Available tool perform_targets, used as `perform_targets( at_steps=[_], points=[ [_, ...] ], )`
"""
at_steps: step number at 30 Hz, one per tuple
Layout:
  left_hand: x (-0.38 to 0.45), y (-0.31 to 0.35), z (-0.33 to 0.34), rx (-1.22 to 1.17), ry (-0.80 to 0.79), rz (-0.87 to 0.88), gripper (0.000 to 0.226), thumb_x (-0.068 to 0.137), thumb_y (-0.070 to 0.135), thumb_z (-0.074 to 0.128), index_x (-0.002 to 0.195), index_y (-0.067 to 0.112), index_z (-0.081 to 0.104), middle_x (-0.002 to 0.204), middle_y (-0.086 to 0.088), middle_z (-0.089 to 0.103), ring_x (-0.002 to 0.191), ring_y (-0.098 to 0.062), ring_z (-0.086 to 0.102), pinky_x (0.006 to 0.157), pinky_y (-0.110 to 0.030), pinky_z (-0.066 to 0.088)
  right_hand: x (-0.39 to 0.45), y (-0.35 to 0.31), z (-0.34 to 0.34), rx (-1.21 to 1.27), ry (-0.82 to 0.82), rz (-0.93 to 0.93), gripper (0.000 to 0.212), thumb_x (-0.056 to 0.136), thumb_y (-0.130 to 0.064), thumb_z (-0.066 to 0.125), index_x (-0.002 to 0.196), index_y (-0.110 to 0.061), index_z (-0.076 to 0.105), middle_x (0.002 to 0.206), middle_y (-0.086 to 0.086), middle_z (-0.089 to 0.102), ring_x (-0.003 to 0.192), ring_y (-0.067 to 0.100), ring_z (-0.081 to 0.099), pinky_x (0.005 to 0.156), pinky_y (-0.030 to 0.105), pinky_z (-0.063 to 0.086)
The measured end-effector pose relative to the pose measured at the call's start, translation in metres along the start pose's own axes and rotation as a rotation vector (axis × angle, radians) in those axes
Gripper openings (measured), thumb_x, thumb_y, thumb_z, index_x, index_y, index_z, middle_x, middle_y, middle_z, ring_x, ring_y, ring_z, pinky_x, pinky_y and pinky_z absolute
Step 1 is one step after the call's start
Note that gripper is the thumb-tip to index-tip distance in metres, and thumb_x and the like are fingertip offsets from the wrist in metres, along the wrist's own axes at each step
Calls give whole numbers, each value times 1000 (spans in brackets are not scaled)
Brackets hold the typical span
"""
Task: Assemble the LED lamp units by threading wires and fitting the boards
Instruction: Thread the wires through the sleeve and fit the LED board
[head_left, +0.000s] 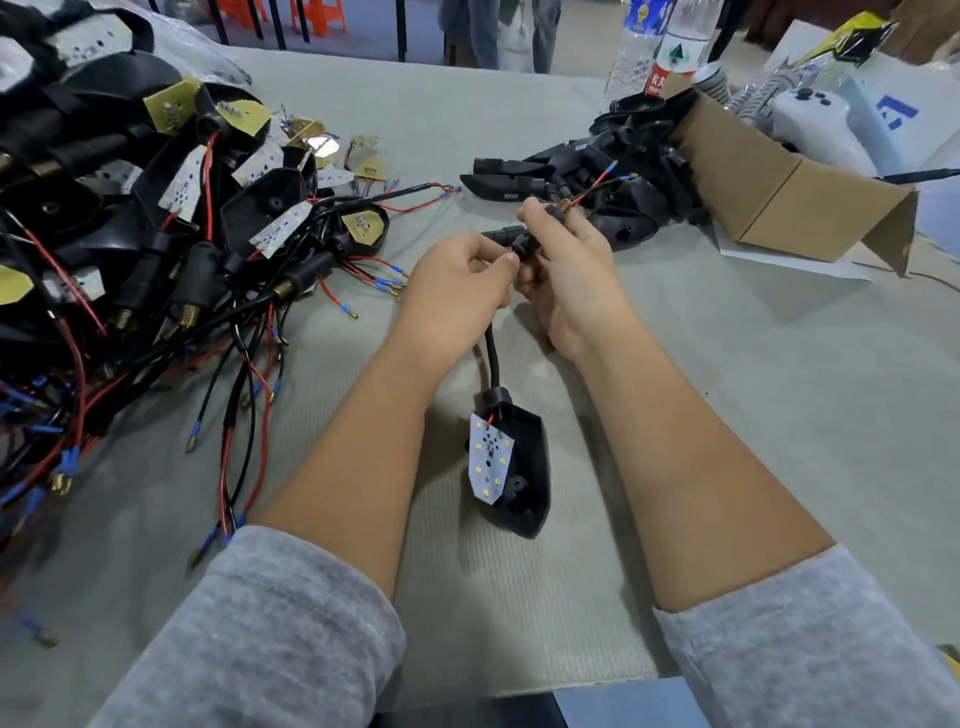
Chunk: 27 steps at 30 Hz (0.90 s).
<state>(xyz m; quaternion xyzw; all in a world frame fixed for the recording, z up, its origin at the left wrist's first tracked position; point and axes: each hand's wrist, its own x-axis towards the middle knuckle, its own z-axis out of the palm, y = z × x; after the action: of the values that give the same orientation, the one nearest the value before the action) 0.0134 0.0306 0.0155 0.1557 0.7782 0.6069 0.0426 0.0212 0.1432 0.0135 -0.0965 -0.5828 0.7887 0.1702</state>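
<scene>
Together both hands, left (457, 283) and right (563, 260), pinch a black stem (522, 243) whose cable (492, 358) hangs to a black housing (522, 467) with its white board (489, 457) tilted out.

The head camera is looking forward and steeply down from close above the grey table (675, 364), facing its far edge, where a cardboard box (769, 192) is sitting.

Matt black plastic housing (522, 467), ribbed grey table mat (779, 389), brown cardboard box (769, 182)
</scene>
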Motion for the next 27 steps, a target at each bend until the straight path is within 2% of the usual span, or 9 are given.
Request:
perform_targets(
  at_steps=[5, 10, 12, 18, 22, 25, 27],
  points=[
    [1, 1, -2, -21, 1, -24, 13, 91, 16, 55, 80, 20, 61, 61, 3, 61, 63, -11, 55, 72, -29, 47, 0, -3, -2, 52, 17, 3, 8, 97, -18, 59, 93, -11, 58, 58, -3, 58, 52, 13, 49, 54, 24, 44],
    [-2, 1, -4, -65, -3, 33, 19, 93, 10, 58, 77, 20, 60, 60, 5, 59, 53, 2, 53, 61, -12, 44, -1, -2, -2, -2, 12, 27, 10, 96, -18, 60, 87, -16, 58, 62, 0, 52, 48, 12, 46, 52, 22, 42],
    [-2, 1, -4, -69, 3, 57, 21, 93, 8, 59, 76, 20, 60, 61, 5, 59, 52, 5, 53, 60, -9, 44, 0, -2, -2, 1, 20, 32, 11, 96, -17, 59, 85, -16, 56, 61, 0, 50, 47, 11, 45, 49, 21, 41],
    [-1, 0, -4, -81, -13, 84, 13, 91, 6, 62, 83, 15, 66, 66, 1, 61, 57, 0, 55, 64, -11, 46, 0, -3, -2, 39, 33, 54, 16, 96, -17, 60, 81, -17, 55, 58, -4, 48, 43, 8, 40, 45, 18, 37],
    [0, -2, -4, -102, 24, 42, 17, 91, 8, 65, 76, 17, 62, 64, 1, 61, 53, 2, 55, 60, -10, 45, 0, -4, -4, 55, 13, 65, 20, 95, -17, 62, 76, -18, 54, 61, -3, 44, 40, 8, 34, 41, 17, 30],
    [1, -3, -5, -135, 48, 22, 18, 90, 9, 66, 75, 18, 61, 64, 0, 62, 54, 1, 56, 60, -10, 45, -1, -4, -6, 42, -8, 57, 16, 95, -17, 62, 81, -17, 54, 64, -2, 45, 42, 8, 35, 43, 18, 29],
    [0, -2, -6, -157, 37, 28, 17, 90, 8, 66, 76, 15, 62, 64, -1, 61, 50, 4, 55, 57, -8, 44, -1, -5, -8, 49, -36, 49, 10, 95, -17, 61, 86, -16, 56, 68, -1, 47, 44, 8, 38, 45, 18, 34]
  ],
)
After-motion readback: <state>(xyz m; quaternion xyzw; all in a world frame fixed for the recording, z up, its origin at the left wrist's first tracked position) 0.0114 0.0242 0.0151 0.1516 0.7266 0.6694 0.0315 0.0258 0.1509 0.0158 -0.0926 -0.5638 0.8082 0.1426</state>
